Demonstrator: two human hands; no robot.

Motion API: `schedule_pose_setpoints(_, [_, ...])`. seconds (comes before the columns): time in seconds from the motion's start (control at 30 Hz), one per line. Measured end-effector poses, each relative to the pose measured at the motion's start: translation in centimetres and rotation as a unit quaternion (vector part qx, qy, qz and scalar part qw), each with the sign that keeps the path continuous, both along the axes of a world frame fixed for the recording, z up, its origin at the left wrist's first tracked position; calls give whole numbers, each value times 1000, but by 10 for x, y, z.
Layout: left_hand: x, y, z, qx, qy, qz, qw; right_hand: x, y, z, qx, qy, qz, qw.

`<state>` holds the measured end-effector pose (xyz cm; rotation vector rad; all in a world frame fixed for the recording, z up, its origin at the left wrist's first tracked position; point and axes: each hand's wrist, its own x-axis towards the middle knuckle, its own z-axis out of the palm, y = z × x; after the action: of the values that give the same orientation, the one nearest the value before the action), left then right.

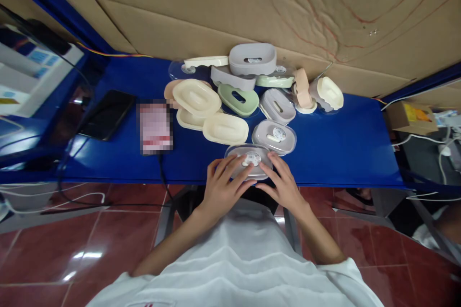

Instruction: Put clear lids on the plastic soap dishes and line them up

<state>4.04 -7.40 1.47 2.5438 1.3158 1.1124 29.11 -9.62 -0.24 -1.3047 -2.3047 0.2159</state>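
A grey soap dish (262,171) with a clear plastic shell and a white label lies at the table's front edge, in front of my body. My left hand (225,182) holds its left side, with fingers over the top and the thumb along the near edge. On the right side, my right hand (283,180) grips the same dish, fingertips on its upper rim and thumb low at the front. Just behind it sits another grey soap dish (264,141) in a clear shell with a label. A cream soap dish (225,128) rests to the back left.
Several more soap dishes are piled behind, among them a green one (237,100), a grey one (252,57) and a peach one (302,88). A black phone (107,114) and a blurred-out device (155,127) with a cable lie left on the blue table (345,153). Cardboard (201,5) walls the back.
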Motion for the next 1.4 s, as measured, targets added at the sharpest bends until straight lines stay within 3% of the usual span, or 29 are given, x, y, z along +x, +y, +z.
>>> schedule_pose_setpoints(0.13, [-5, 0, -9, -7, 39, -54, 998, 8, 6, 8, -16, -5, 19, 1000])
schedule_pose_setpoints(0.4, [-17, 4, -29, 18, 12, -79, 997, 13, 2, 0, 45, -25, 35, 998])
schedule_pose_setpoints(0.53, [-17, 4, -26, 39, 34, -71, 996, 13, 3, 1, 41, -22, 41, 998])
schedule_pose_setpoints(0.7, [-25, 14, -15, -16, -24, -153, 988, 22, -7, 2, 14, -29, 17, 999])
schedule_pose_setpoints(0.77, [-31, 26, -10, -45, -36, -112, 992, 35, -24, 0, 20, -36, 2, 999])
schedule_pose_setpoints(0.87, [-40, 47, -8, -50, 20, 29, 998, 67, -55, -6, 42, -47, -69, 996])
schedule_pose_setpoints(0.93, [-45, 58, -10, -39, 65, 78, 994, 92, -69, -9, 60, -50, -147, 986])
schedule_pose_setpoints(1.03, [-47, 59, -13, -26, 94, 77, 992, 129, -70, -11, 84, -42, -263, 960])
schedule_pose_setpoints(1.17, [-46, 40, -13, -24, 91, 38, 995, 156, -35, -4, 90, -72, -342, 932])
schedule_pose_setpoints(1.27, [-49, 26, -14, -38, 79, 8, 996, 130, 5, 12, 138, -84, -341, 926])
schedule_pose_setpoints(1.33, [-54, 19, -17, -46, 64, -2, 997, 87, 34, 27, 149, -42, -270, 950])
schedule_pose_setpoints(1.4, [-59, 15, -19, -51, 47, -3, 998, 31, 64, 41, 95, -42, -150, 983])
